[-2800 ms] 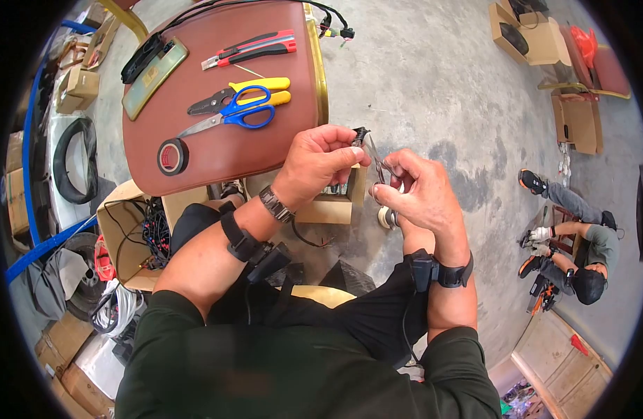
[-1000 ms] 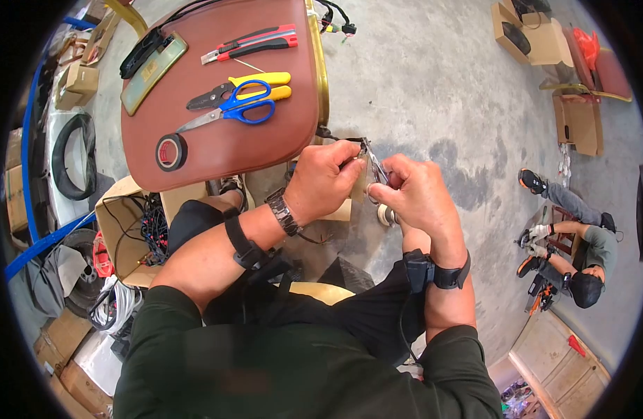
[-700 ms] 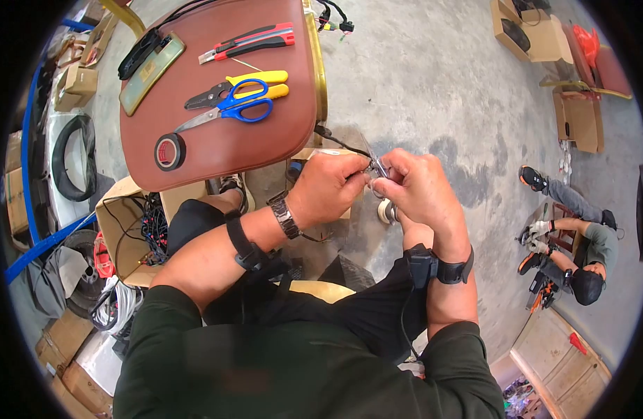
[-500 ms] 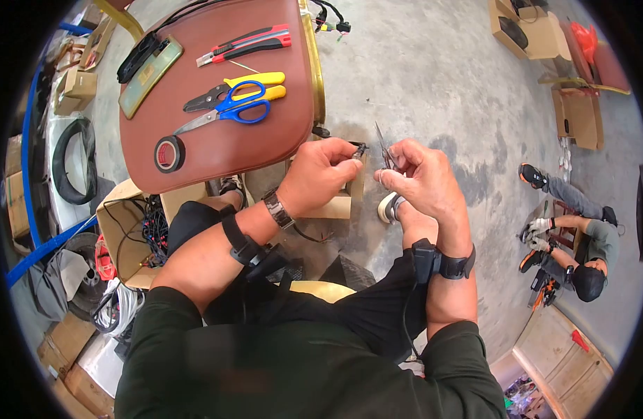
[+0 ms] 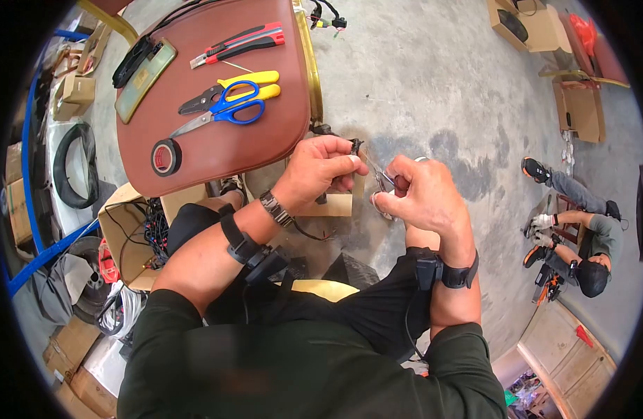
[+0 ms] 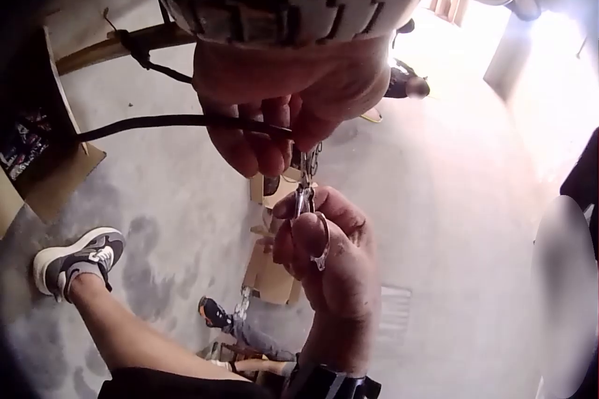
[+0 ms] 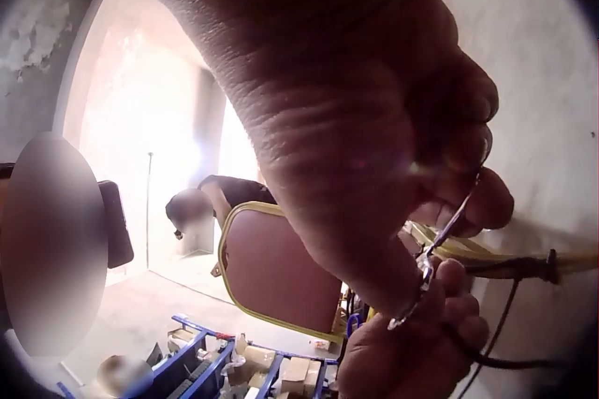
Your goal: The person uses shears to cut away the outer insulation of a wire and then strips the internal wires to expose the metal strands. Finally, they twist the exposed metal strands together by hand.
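Note:
My left hand (image 5: 320, 173) pinches the end of a black cable (image 6: 154, 122) between thumb and fingers, beside the chair's front corner. A dark, ragged tip (image 5: 356, 145) of it sticks up past the fingertips. Small silver scissors (image 5: 381, 183) are in my right hand (image 5: 430, 194), with thumb and fingers at the loops. Their blades point up and left at the left fingertips. The left wrist view shows a metal loop (image 6: 321, 242) around the right thumb area, the blades reaching up under the left hand. The blade tips overlap the left fingers there.
A brown chair seat (image 5: 231, 150) bears black tape (image 5: 166, 157), blue-handled scissors (image 5: 222, 106), yellow-handled wire strippers (image 5: 265, 77), a utility knife (image 5: 245, 46) and a phone (image 5: 145, 82). A carton of cables (image 5: 119, 241) stands at left. Another person (image 5: 594, 241) sits at right.
The hands met at the cable with the scissors, drew apart half a second ago, and are close again now. The left hand has turned, with its fingers showing more. The scissors have tilted leftward.

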Demonstrator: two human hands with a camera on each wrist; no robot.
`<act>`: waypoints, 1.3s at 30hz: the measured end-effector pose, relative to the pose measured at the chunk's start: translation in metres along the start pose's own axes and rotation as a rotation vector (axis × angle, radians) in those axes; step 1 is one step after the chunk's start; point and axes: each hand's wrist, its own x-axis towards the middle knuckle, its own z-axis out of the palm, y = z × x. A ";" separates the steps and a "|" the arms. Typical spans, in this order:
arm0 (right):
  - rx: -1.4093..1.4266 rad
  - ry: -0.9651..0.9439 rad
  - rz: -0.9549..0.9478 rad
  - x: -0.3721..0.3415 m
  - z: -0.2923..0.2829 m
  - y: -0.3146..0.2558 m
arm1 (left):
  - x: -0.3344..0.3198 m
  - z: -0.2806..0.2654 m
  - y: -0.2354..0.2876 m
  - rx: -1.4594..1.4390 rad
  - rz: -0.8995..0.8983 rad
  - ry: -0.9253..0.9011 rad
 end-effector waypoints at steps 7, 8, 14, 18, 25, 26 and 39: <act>0.000 0.003 0.013 -0.001 0.003 -0.005 | 0.002 0.001 -0.005 -0.043 0.076 -0.007; 0.003 0.019 -0.005 -0.001 0.004 -0.004 | 0.003 0.001 -0.007 -0.052 0.094 -0.009; 0.039 0.061 -0.047 -0.002 0.006 -0.004 | 0.001 0.000 -0.004 -0.053 0.103 -0.010; 0.060 0.065 -0.042 -0.003 0.005 -0.006 | 0.002 0.000 -0.008 -0.085 0.110 -0.034; 0.067 0.046 -0.003 -0.003 0.001 -0.010 | 0.003 0.000 -0.011 -0.080 0.126 -0.027; 0.065 0.051 -0.010 -0.003 0.002 -0.009 | 0.002 0.001 -0.010 -0.082 0.123 -0.023; 0.199 0.152 0.035 0.004 0.008 -0.014 | -0.006 0.012 -0.024 0.497 0.461 0.044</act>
